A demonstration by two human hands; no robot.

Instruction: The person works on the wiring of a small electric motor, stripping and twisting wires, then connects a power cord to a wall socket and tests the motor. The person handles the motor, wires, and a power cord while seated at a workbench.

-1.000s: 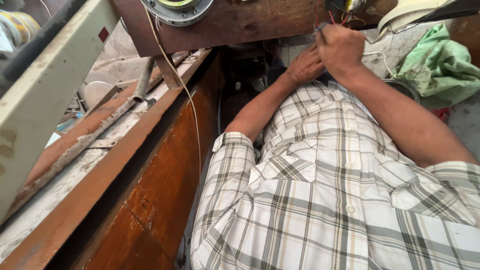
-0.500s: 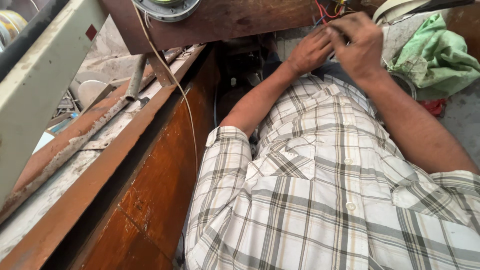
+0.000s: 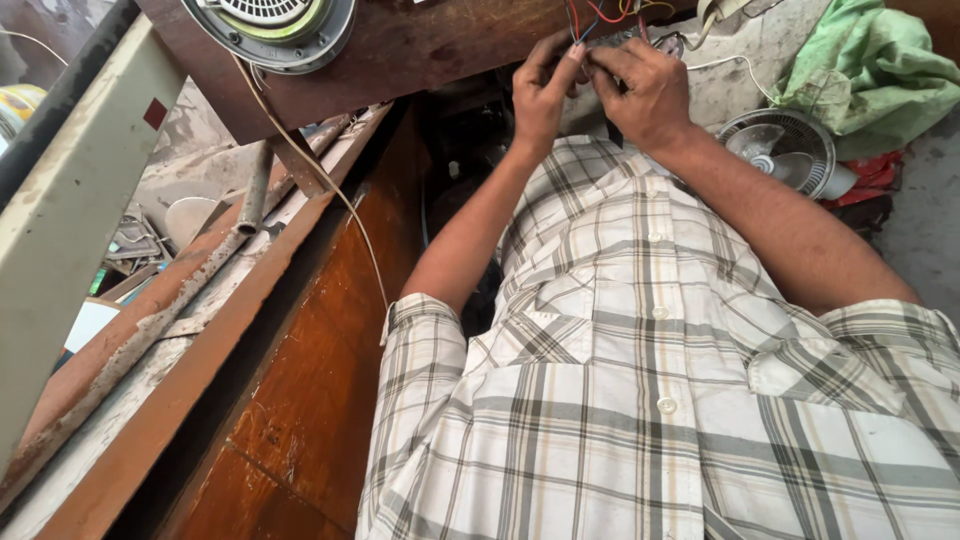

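left hand | fingers pinched on coloured wires | right hand | fingers pinched on same wires | small fan near right

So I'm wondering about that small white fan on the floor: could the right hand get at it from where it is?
Probably yes. The right hand is busy at the wires with the left hand, but the fan sits just beside its wrist, with nothing between.

A brown wooden bench runs alongside, green cloth and a small fan on grey floor.
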